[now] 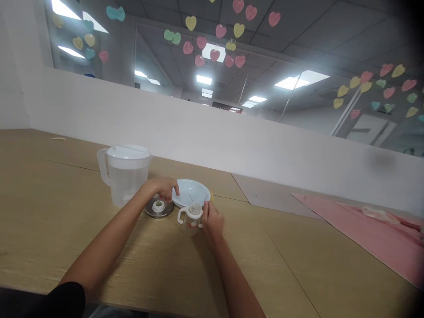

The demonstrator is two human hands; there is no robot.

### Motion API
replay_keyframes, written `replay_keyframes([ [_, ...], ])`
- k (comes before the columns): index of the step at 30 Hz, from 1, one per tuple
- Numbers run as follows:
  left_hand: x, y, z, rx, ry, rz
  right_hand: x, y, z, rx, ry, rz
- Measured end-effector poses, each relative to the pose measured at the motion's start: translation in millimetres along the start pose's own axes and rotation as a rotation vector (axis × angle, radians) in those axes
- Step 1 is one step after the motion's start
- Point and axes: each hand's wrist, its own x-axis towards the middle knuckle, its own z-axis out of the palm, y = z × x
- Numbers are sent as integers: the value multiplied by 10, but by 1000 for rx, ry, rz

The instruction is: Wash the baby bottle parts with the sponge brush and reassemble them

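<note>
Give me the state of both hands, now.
Left hand: fingers part-curled by the round metal dish; whether it grips anything cannot be told.
Right hand: closed on the clear two-handled cup.

We wear a plain black sleeve [68,299] on our left arm [112,240], its curved hem leaving the forearm bare. Pale grey-blue cloth [111,312] shows at our lap, mostly cut off.
</note>
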Motion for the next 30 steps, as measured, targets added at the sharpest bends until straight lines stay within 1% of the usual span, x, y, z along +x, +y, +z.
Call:
replay_keyframes([
  [2, 18, -21, 0, 26, 8, -20, 0, 6, 4, -8, -1, -4],
  [5, 29, -57, 2, -56, -2, -52, 0, 9, 5, -18, 6, -12],
  [7, 23, -73, 2, -78, 21, -81, 0, 9, 3, -19, 15, -18],
  [9, 13, -84, -2, -30, 51, -139, 1, 8, 2, -12, 23, -26],
  [12, 1, -104, -14, 55, 52, -213, 1, 6, 3, -14, 32, -25],
  [18, 35, -146, 4, 200, 115, -254, 1, 7, 4, -17, 34, -33],
  [26, 131, -118, 139, 251, 95, -333, 1, 14, 6, -29, 27, -44],
  [28, 103, -97, 116, 261, 87, -346, -2, 12, 8, -33, 28, -48],
  [30, 34, -70, 49, 287, 105, -351, -1, 11, 9, -25, 33, -48],
])
